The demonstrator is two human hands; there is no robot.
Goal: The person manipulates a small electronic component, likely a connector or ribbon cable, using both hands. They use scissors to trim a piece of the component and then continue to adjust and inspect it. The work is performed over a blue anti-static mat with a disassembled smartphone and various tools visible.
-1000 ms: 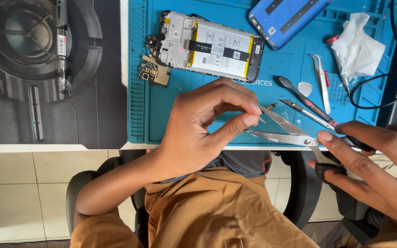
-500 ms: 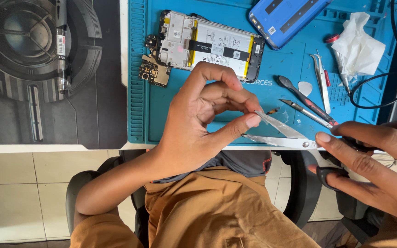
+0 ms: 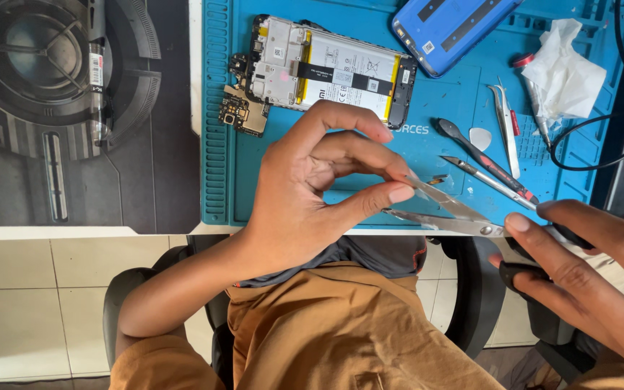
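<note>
A pair of scissors (image 3: 445, 215) is held at the near edge of the blue work mat (image 3: 427, 155), blades parted and pointing toward the left hand (image 3: 312, 195). The black handles are enclosed by the right hand (image 3: 586, 282), fingers closed around them, so that the blades can be worked from the near right corner of the mat.

The left hand is raised above the mat's near edge; thumb and forefinger are pinched together on a small, thin piece (image 3: 414, 182) presented between the blades. The piece is too small to be identified. It is kept at the fingertips, presumably so that the cut line stays visible and the fingers stay outside the blades.

On the far side of the mat an opened phone (image 3: 334, 68) lies with its battery exposed — a small circuit board (image 3: 243, 115) rests at its left corner. A blue back cover (image 3: 449, 25) lies at the far edge. Toward the mat's right side, tweezers (image 3: 505, 126), a screwdriver (image 3: 485, 160) and a crumpled tissue (image 3: 561, 72) are laid within reach.
</note>
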